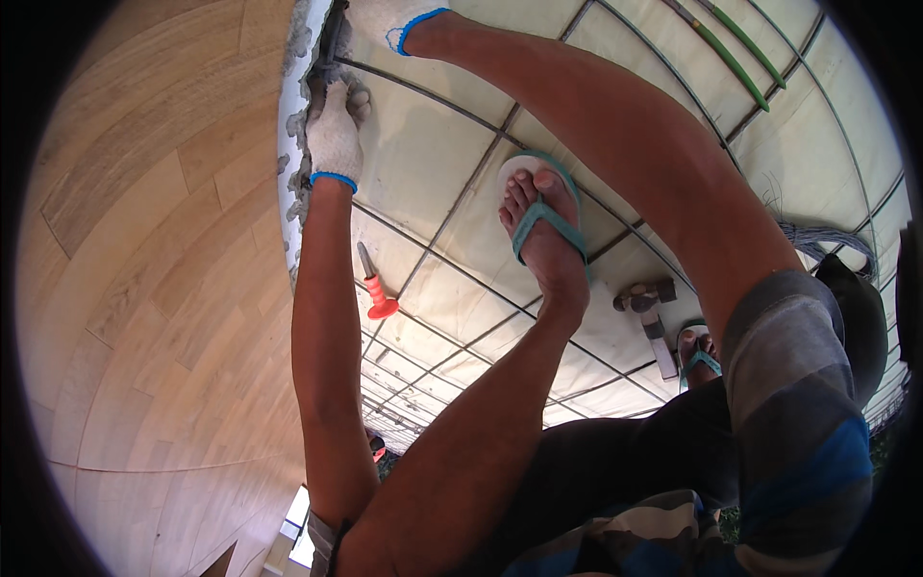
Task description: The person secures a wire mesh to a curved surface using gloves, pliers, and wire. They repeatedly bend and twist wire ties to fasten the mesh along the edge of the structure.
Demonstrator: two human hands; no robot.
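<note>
Both my hands wear white knit gloves with blue cuffs. Beside the broken concrete edge (293, 125), my left hand (336, 135) has its fingers curled in at the rough gap where a steel bar (413, 88) meets the wall side. Whatever those fingers grip is hidden. My right hand (389, 17) reaches to the same edge, higher up, and its fingers are cut off by the top of the view. Below my left hand, a chisel (381, 300) with a red guarded handle lies on the pale sheeting under the bar grid.
My foot in a green-strapped flip-flop (548, 226) stands on the bar grid. A hammer (654, 327) lies near my other foot (699, 351). Two green strips (726, 60) rest at the upper right, above a bundle of thin wire (832, 240). Wooden planks (163, 250) cover the left side.
</note>
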